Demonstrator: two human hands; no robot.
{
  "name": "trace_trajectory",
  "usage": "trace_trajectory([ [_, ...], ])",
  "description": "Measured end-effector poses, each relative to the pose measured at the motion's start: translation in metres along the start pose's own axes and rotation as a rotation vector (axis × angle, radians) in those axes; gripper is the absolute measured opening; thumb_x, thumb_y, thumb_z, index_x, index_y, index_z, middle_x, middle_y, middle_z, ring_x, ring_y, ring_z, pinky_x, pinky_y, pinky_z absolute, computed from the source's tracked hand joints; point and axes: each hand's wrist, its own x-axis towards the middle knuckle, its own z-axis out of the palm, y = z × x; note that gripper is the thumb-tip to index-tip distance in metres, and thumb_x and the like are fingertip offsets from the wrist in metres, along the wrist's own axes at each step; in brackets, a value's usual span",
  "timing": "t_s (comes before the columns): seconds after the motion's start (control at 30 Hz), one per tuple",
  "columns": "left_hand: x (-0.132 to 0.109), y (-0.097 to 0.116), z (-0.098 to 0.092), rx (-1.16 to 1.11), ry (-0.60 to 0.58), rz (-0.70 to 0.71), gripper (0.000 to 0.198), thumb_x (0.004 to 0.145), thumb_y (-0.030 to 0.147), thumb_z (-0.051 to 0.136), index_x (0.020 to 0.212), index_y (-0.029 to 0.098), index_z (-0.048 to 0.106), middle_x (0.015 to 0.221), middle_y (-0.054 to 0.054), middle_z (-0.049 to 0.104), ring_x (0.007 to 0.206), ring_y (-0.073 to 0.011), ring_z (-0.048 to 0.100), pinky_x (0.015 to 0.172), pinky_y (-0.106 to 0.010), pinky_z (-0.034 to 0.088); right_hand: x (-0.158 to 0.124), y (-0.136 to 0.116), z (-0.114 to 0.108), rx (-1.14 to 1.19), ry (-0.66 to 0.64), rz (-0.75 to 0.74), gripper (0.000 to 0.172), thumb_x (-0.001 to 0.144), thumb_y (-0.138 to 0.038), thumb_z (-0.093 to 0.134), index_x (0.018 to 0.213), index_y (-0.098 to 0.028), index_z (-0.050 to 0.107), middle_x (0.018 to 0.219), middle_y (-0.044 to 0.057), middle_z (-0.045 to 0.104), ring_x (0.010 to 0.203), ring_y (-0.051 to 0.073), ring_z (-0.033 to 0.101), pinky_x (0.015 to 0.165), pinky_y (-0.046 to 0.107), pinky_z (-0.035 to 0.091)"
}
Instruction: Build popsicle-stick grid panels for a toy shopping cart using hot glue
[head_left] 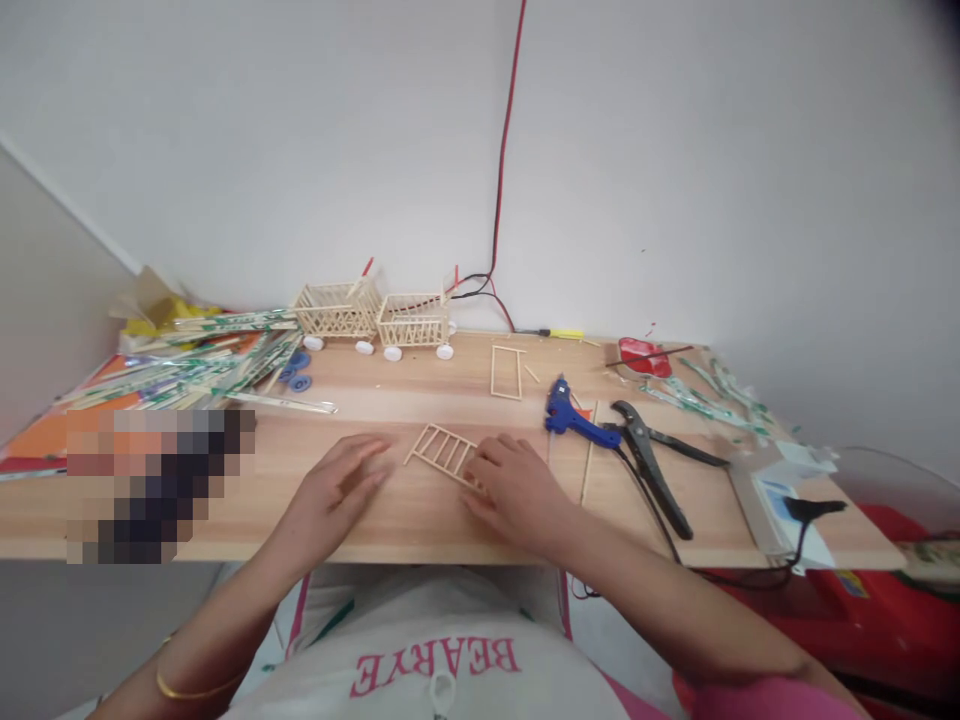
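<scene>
I see the right hand [510, 485] with its fingers curled down onto one end of a small ladder frame [444, 452] of thin wooden sticks, grasping it where it lies flat on the wooden table [420, 520]. The rest of the frame reaches out to the left of that grip and slightly away from me. The left hand [337, 490] lies released just left of the frame, palm down, fingers spread, not touching it. Right of the grip lie a blue glue gun [574, 418] and black pliers [652, 460]. Beyond the grip lies a rectangular stick frame [507, 372], and farther back stand two stick carts [375, 315].
</scene>
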Motion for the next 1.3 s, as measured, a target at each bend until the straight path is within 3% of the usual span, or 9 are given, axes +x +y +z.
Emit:
trace_trajectory([
  [0.17, -0.003, -0.011, 0.005, -0.04, 0.014, -0.048, 0.028, 0.084, 0.033, 0.053, 0.109, 0.022, 0.061, 0.115, -0.007, 0.062, 0.11, -0.0212, 0.055, 0.098, -0.037, 0.043, 0.031, -0.01, 0.019, -0.178, -0.027, 0.023, 0.017, 0.079, -0.028, 0.056, 0.089, -0.015, 0.062, 0.099, 0.012, 0.057, 0.096, 0.026, 0.045, 0.079, 0.037, 0.035],
  [0.33, 0.006, -0.014, 0.006, -0.161, 0.016, -0.13, 0.029, 0.079, 0.034, 0.059, 0.106, 0.023, 0.064, 0.114, -0.008, 0.062, 0.107, -0.0236, 0.056, 0.096, -0.04, 0.043, 0.041, -0.008, 0.014, -0.151, -0.038, 0.017, 0.012, 0.076, -0.02, 0.055, 0.08, -0.014, 0.064, 0.088, 0.011, 0.06, 0.088, 0.024, 0.049, 0.075, 0.036, 0.036],
  [0.43, 0.016, -0.007, 0.009, -0.403, 0.033, -0.274, 0.045, 0.072, 0.033, 0.068, 0.115, 0.022, 0.059, 0.121, -0.01, 0.059, 0.108, -0.0247, 0.056, 0.093, -0.041, 0.044, 0.04, -0.005, -0.003, 0.068, 0.063, 0.034, 0.007, 0.075, -0.019, 0.056, 0.073, -0.016, 0.062, 0.083, 0.007, 0.059, 0.084, 0.02, 0.052, 0.076, 0.032, 0.037],
  [0.53, 0.028, 0.007, 0.016, -0.825, 0.037, -0.376, 0.061, 0.065, 0.026, 0.074, 0.123, 0.022, 0.053, 0.126, -0.011, 0.056, 0.113, -0.0243, 0.053, 0.089, -0.036, 0.047, 0.039, -0.004, -0.024, 0.397, 0.091, 0.077, 0.005, 0.072, -0.014, 0.056, 0.069, -0.016, 0.059, 0.078, 0.002, 0.058, 0.075, 0.013, 0.052, 0.07, 0.026, 0.038],
  [0.6, 0.036, 0.018, 0.02, -1.066, 0.001, -0.407, 0.056, 0.065, 0.022, 0.076, 0.117, 0.021, 0.056, 0.118, -0.01, 0.06, 0.105, -0.0213, 0.056, 0.078, -0.028, 0.049, 0.037, -0.004, -0.034, 0.562, 0.025, 0.121, 0.007, 0.072, -0.013, 0.055, 0.065, -0.016, 0.056, 0.072, -0.001, 0.056, 0.067, 0.01, 0.049, 0.063, 0.023, 0.037],
  [0.7, 0.043, 0.033, 0.023, -1.255, -0.079, -0.443, 0.03, 0.071, 0.025, 0.072, 0.1, 0.017, 0.065, 0.094, -0.007, 0.064, 0.083, -0.0139, 0.058, 0.058, -0.018, 0.044, 0.034, -0.003, -0.041, 0.681, -0.054, 0.173, 0.01, 0.074, -0.017, 0.053, 0.064, -0.017, 0.053, 0.068, -0.003, 0.053, 0.061, 0.009, 0.045, 0.058, 0.022, 0.034],
  [0.87, 0.046, 0.053, 0.022, -1.287, -0.103, -0.456, 0.013, 0.074, 0.025, 0.07, 0.081, 0.015, 0.066, 0.074, -0.001, 0.057, 0.061, -0.0063, 0.048, 0.048, -0.016, 0.036, 0.027, 0.002, -0.039, 0.744, -0.07, 0.221, 0.011, 0.077, -0.024, 0.052, 0.068, -0.017, 0.053, 0.068, -0.003, 0.05, 0.06, 0.009, 0.042, 0.055, 0.022, 0.032],
  [1.1, 0.046, 0.065, 0.021, -1.209, -0.055, -0.477, 0.015, 0.068, 0.025, 0.073, 0.078, 0.015, 0.067, 0.067, 0.001, 0.054, 0.057, -0.0065, 0.045, 0.048, -0.018, 0.035, 0.019, -0.001, -0.042, 0.659, 0.081, 0.109, 0.006, 0.073, -0.013, 0.053, 0.069, -0.018, 0.053, 0.073, -0.001, 0.054, 0.069, 0.011, 0.049, 0.067, 0.024, 0.039],
  [1.3, 0.048, 0.068, 0.023, -1.208, -0.098, -0.474, 0.014, 0.066, 0.026, 0.073, 0.069, 0.015, 0.065, 0.063, 0.002, 0.052, 0.056, -0.007, 0.044, 0.049, -0.019, 0.036, 0.013, -0.004, -0.039, 0.623, 0.187, 0.122, 0.008, 0.075, -0.014, 0.051, 0.069, -0.018, 0.05, 0.072, -0.001, 0.054, 0.068, 0.011, 0.049, 0.065, 0.025, 0.039],
])
